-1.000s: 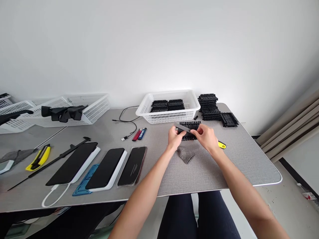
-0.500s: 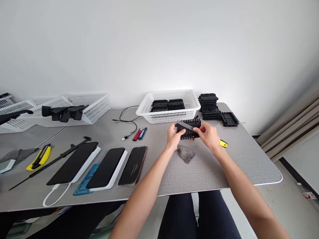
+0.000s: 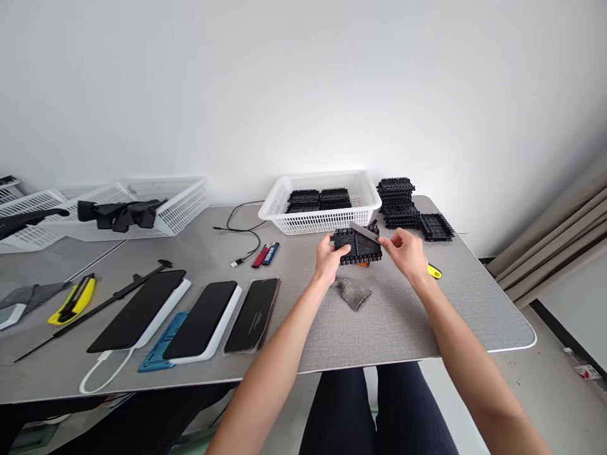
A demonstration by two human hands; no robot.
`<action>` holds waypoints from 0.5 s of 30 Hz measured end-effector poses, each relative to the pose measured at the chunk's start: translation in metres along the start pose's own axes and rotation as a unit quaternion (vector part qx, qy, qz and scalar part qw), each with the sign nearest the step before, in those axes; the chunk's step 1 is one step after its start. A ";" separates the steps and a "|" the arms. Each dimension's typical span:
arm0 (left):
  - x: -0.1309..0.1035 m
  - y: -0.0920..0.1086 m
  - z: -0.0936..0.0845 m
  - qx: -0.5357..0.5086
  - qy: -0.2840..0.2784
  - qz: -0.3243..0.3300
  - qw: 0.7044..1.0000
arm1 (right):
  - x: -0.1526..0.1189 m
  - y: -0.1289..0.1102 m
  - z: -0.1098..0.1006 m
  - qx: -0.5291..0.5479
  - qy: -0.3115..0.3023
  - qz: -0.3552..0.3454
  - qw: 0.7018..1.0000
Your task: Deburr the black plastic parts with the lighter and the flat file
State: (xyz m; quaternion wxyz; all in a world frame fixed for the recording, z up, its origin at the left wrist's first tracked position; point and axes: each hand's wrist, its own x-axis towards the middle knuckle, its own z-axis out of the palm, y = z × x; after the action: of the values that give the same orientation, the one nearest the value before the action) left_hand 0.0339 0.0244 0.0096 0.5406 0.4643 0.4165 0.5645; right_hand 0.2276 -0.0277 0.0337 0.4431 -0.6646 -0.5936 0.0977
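Note:
My left hand (image 3: 328, 258) grips the left end of a black plastic plate (image 3: 348, 248) with toothed edges, thumb on top. In my right hand (image 3: 404, 253) is a flat metal file (image 3: 364, 232), its blade slanting across the far right part of the plate. The yellow end of the file's handle (image 3: 434, 272) shows beyond my right wrist. Beneath my hands, a crumpled grey cloth (image 3: 355, 295) lies on the table. A small orange piece (image 3: 364, 264) shows just under the plate, mostly hidden.
Behind my hands stands a white basket (image 3: 322, 222) with several black plates inside. More black plates (image 3: 397, 202) are stacked right of it. Leftward lie two lighters (image 3: 265, 255), a black cable (image 3: 256, 237), several phones (image 3: 253, 315), a caliper (image 3: 128, 289) and a yellow cutter (image 3: 76, 298).
My right hand has moved right with the file, so its blade now covers less of the plate. The plate has shifted slightly left in my left hand.

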 end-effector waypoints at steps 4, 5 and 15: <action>0.001 -0.002 0.000 -0.002 -0.002 -0.005 1.000 | -0.001 0.000 0.002 0.013 -0.015 0.000 1.000; 0.001 -0.002 0.000 -0.008 -0.005 -0.006 1.000 | -0.002 -0.002 0.004 0.015 -0.024 -0.003 1.000; 0.003 -0.002 -0.004 0.000 -0.001 -0.003 1.000 | 0.003 0.007 -0.001 0.008 0.003 0.012 1.000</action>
State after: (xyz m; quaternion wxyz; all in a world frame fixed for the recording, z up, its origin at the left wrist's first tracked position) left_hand 0.0309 0.0278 0.0067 0.5428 0.4635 0.4178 0.5621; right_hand 0.2345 -0.0249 0.0305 0.4490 -0.6684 -0.5835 0.1056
